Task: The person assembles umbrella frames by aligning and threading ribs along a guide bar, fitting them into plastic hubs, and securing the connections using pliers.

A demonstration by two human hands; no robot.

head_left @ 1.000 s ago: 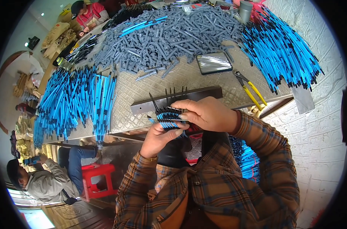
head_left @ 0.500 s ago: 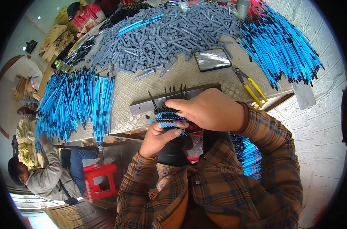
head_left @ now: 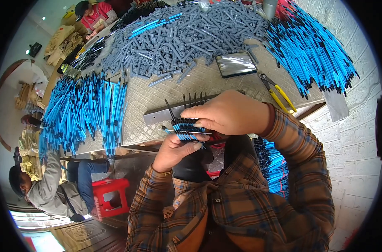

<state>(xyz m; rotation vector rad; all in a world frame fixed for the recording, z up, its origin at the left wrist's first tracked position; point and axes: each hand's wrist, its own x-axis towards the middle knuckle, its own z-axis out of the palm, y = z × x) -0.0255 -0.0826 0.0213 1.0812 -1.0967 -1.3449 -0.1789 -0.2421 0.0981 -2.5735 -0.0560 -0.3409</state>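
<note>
My left hand is closed round a bundle of thin blue sticks with black ends, held just off the table's near edge. From the right, my right hand grips the upper part of the same bundle, its thumb pressed along the black part. Several black tips poke up past my right fingers. Across the bundle lies a thin straight metal wire. Behind the bundle, along the table edge, runs a dark metal bar with a hole in it. My fingers and palms hide much of the bundle.
Grey plastic plugs are heaped over the far table. Blue sticks lie massed at left and right. A case of metal wires and yellow-handled pliers sit right. A person works at left, by a red stool.
My hands keep the same grip on the bundle and have barely shifted. The person at the left has moved an arm and the head slightly.
</note>
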